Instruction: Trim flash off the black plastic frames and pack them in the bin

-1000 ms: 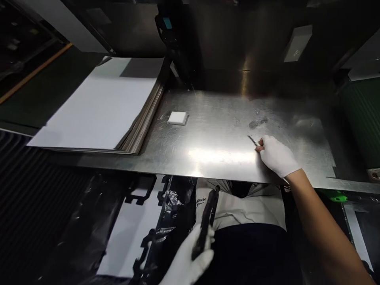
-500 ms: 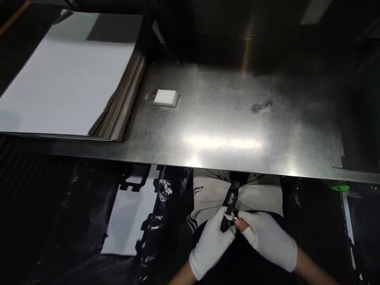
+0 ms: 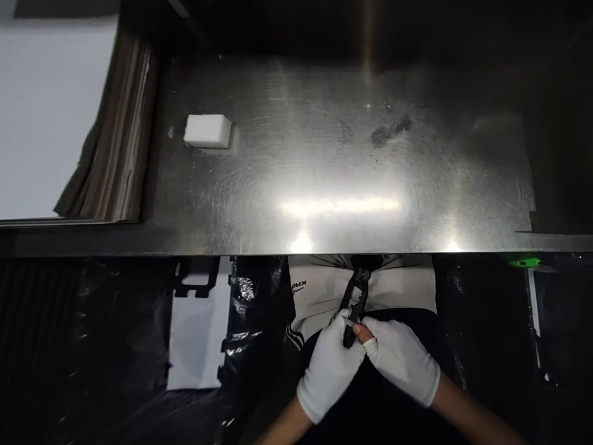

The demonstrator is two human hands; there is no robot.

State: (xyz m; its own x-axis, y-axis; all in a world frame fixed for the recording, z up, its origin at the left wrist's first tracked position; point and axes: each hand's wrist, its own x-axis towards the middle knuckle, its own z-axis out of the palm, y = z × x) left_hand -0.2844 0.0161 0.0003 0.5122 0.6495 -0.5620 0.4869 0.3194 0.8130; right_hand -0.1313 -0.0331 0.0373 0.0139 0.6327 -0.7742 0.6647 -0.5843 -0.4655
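Observation:
My left hand [image 3: 331,368], in a white glove, is closed around the lower end of a narrow black plastic part [image 3: 356,300]. The part has openings along its length and points up toward the table edge. My right hand [image 3: 401,358] wears a white glove with the thumb tip bare. It is closed on a small thin metal blade [image 3: 348,322], which lies against the black part; most of the blade and any handle are hidden by the fingers. The two hands meet over my lap.
A steel table [image 3: 324,167] spans the view, with a white foam block [image 3: 207,131] and a stack of white sheets [image 3: 50,111] on it. Below its edge, black plastic bags [image 3: 120,346] and a white sheet with black parts [image 3: 197,346] lie left; a green object [image 3: 525,262] lies right.
The view has shifted and levelled, so the table items appear farther left. Both hands keep hold of the black part and blade, with the blade slightly shifted along the part.

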